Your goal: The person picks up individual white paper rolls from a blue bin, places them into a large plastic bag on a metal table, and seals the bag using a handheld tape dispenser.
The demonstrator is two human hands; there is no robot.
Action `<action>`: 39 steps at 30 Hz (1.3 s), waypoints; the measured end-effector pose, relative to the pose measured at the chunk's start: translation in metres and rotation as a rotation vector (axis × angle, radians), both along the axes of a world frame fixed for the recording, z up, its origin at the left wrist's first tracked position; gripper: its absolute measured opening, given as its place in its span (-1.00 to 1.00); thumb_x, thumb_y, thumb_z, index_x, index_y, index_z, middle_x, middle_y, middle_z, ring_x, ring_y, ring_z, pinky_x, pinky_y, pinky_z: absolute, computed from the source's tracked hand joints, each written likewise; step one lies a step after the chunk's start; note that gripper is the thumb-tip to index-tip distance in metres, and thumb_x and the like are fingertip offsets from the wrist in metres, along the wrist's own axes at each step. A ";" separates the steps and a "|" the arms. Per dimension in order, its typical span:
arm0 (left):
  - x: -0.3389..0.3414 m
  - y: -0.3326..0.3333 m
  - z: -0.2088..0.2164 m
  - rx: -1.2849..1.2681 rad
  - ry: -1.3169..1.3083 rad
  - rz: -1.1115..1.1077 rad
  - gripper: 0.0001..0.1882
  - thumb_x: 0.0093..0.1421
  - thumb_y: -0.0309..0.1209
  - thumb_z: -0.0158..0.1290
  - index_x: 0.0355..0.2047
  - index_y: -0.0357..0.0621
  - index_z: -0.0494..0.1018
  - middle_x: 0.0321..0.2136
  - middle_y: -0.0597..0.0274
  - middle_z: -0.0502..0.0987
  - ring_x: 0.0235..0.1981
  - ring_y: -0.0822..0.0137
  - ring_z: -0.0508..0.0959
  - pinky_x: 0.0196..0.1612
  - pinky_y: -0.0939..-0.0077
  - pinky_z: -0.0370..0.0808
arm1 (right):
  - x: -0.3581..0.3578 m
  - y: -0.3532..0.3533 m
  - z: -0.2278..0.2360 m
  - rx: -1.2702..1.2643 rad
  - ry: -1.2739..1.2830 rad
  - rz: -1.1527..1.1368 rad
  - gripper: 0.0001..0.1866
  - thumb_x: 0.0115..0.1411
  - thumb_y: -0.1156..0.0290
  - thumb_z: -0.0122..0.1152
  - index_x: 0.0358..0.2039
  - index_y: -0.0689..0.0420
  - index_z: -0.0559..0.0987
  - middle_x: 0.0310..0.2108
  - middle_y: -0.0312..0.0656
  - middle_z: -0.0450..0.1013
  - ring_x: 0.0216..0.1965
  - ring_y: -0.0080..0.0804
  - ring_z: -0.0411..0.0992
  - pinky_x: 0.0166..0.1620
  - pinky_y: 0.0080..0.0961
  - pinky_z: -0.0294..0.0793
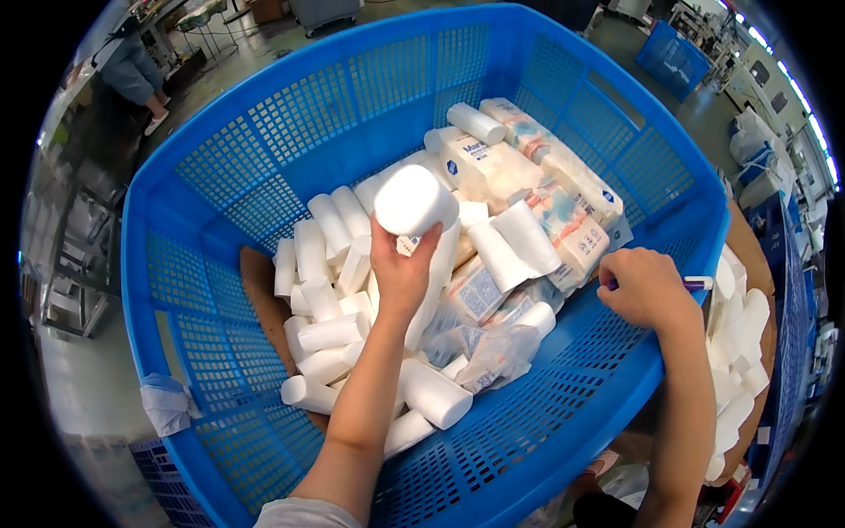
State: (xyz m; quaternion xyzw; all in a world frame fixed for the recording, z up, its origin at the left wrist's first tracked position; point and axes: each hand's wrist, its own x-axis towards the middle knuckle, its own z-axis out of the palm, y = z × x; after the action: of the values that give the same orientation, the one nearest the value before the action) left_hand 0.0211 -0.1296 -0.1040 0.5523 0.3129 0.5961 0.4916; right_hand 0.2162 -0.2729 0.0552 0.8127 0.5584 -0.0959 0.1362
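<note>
Head view, contents as seen from above.

Item one: my left hand [400, 273], raised over the middle of the large blue mesh crate [290, 132]. Its grip is closed around the lower end of one white roll [412, 201], fingers wrapped on both sides, the roll's flat round end turned up toward me. The roll is lifted clear above the heap, not resting on anything.

Item two: my right hand [647, 289], at the near right rim of the crate. Its grip is curled shut on a slim purple-and-white tool [695, 283], whose tip pokes out to the right of my knuckles; I cannot tell what kind of tool it is.

Item three: loose white rolls [330, 330], many, lying at all angles on the crate floor, mostly left and near side of the heap. One larger roll lies nearest me, just below my left forearm.

Item four: wrapped packs of rolls [546, 176], clear film with pale printing, stacked toward the far right corner. Torn clear wrapping [484, 348] lies crumpled among the rolls at the near side.

Item five: brown cardboard sheet [260, 290] lining the crate floor, showing at the left.

Item six: a second pile of white rolls [735, 352] outside the crate, to its right, beyond my right wrist.

Item seven: a white rag [167, 405] hung on the crate's near left wall.
</note>
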 end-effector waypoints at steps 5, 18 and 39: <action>0.001 -0.014 0.013 0.147 0.254 0.034 -0.46 -0.04 -0.55 0.19 -0.04 -0.20 0.25 -0.10 0.15 0.40 -0.06 0.30 0.41 -0.01 0.46 0.32 | 0.002 -0.001 -0.001 -0.017 -0.007 -0.006 -0.89 -0.07 0.38 0.15 -0.54 0.12 0.58 -0.48 -0.05 0.50 -0.36 -0.16 0.49 -0.25 -0.32 0.47; -0.003 -0.017 0.012 0.305 0.373 0.127 -0.47 -0.15 -0.55 0.18 -0.11 -0.18 0.32 -0.17 0.09 0.41 -0.13 0.14 0.42 -0.07 0.33 0.31 | -0.002 -0.002 -0.005 -0.013 0.010 -0.035 -0.90 -0.10 0.37 0.15 -0.58 0.11 0.55 -0.49 -0.10 0.49 -0.34 -0.17 0.46 -0.26 -0.30 0.42; 0.187 -0.091 0.195 0.487 0.014 -0.849 -0.77 -0.05 -0.37 0.08 -0.45 -0.32 0.52 -0.57 0.03 0.53 -0.51 0.24 0.54 -0.40 0.44 0.45 | 0.021 -0.014 -0.044 0.526 -0.187 0.134 -0.72 -0.02 0.29 0.09 -0.30 0.13 0.54 -0.19 -0.05 0.45 -0.09 -0.18 0.39 -0.05 -0.31 0.35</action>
State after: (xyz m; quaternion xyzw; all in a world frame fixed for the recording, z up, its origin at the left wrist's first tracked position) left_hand 0.2077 -0.2204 0.0910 0.7340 -0.0848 0.3952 0.5458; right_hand 0.2369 -0.2873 0.0117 0.7868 0.6015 0.1366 -0.0225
